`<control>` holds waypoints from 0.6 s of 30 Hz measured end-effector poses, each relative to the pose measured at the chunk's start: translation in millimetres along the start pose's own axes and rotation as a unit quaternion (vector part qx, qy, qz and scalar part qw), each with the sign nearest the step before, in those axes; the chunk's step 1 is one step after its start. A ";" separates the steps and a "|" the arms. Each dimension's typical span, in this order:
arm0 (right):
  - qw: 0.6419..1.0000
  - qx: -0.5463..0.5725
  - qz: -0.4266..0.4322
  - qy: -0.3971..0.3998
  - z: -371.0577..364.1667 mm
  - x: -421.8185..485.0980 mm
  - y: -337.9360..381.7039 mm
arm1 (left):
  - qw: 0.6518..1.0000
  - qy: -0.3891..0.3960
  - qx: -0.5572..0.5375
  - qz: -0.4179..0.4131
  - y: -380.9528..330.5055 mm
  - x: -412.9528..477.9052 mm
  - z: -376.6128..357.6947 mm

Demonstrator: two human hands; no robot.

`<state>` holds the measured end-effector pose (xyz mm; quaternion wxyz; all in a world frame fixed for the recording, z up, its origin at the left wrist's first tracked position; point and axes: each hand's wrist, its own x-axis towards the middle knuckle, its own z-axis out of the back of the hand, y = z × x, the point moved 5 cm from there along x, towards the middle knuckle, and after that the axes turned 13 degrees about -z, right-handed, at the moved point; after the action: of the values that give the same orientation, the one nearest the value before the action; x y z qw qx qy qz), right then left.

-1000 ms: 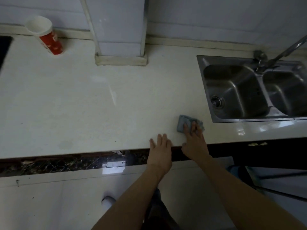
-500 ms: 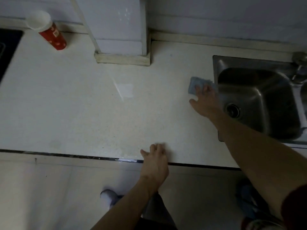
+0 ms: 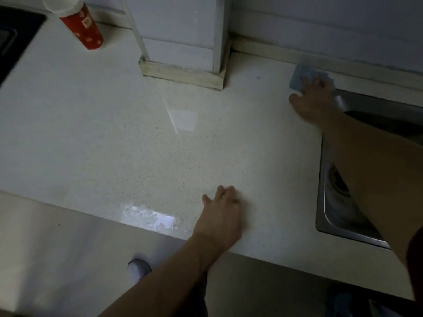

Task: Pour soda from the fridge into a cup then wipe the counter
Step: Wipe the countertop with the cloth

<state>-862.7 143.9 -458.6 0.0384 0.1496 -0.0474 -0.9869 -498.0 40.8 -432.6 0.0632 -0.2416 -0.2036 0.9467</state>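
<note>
- left hand [image 3: 219, 216]: bare, and the forearm [image 3: 160, 282] behind it is bare right to the 6 o'clock edge of the view.
- one of its fingers [image 3: 223, 196] carries a small pale glint, too blurred to tell whether it is a ring.
- right hand [image 3: 313, 99]: bare, with a bare arm behind it.
- a dark red sleeve [image 3: 415, 259] covers the upper arm at the 4 o'clock edge, its hem a curved line.
- a thin strip of dark trousers [image 3: 203, 298] shows near 6 o'clock.
- a pale grey-white shoe [image 3: 138, 267] with a rounded toe sits at 7 o'clock; it could be a sock.
</note>
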 end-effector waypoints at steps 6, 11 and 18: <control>1.000 0.000 0.004 0.009 3.0 -4.3 -1.2 | 1.000 0.008 -0.003 -0.003 -1.7 -3.6 -2.7; 0.999 -0.025 0.037 0.023 -19.4 -78.3 -12.5 | 1.000 0.018 0.006 -0.018 -5.5 -7.7 1.5; 0.998 -0.051 0.018 0.027 -70.5 -248.1 -46.7 | 0.997 0.032 0.057 -0.051 -3.8 -13.9 -1.8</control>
<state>-608.3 206.8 -458.2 0.0647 0.1728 0.0018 -0.9828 -484.9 41.8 -426.5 0.1315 -0.2570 -0.1592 0.9441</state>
